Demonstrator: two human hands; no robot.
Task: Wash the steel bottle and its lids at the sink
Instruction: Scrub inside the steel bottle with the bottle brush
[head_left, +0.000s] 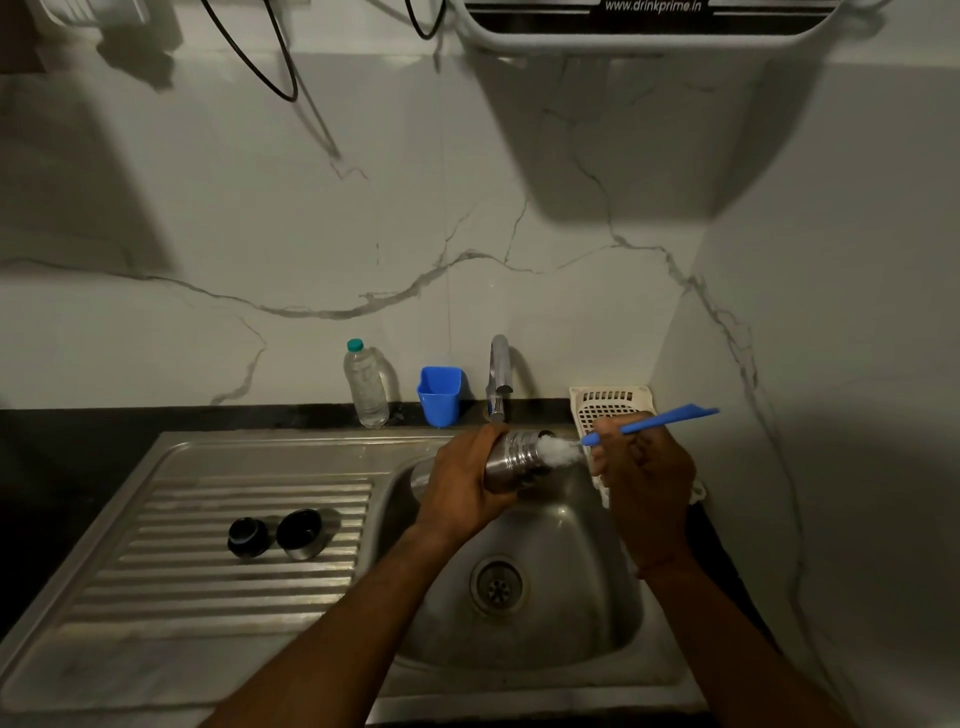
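Over the sink basin (524, 623), the left hand (467, 483) wraps its fingers around the steel bottle (511, 462). The right hand (641, 467) pinches the blue brush (654, 421), bristles at the mouth. Push straight in and twist, keeping the bottle steady. Both lids (278, 532) wait left of the fingers.

Readable text: "www.drinkprime.in", white letters on dark panel
Carrier: wall-mounted water purifier (649, 23), top edge of view
Other labels: none legible
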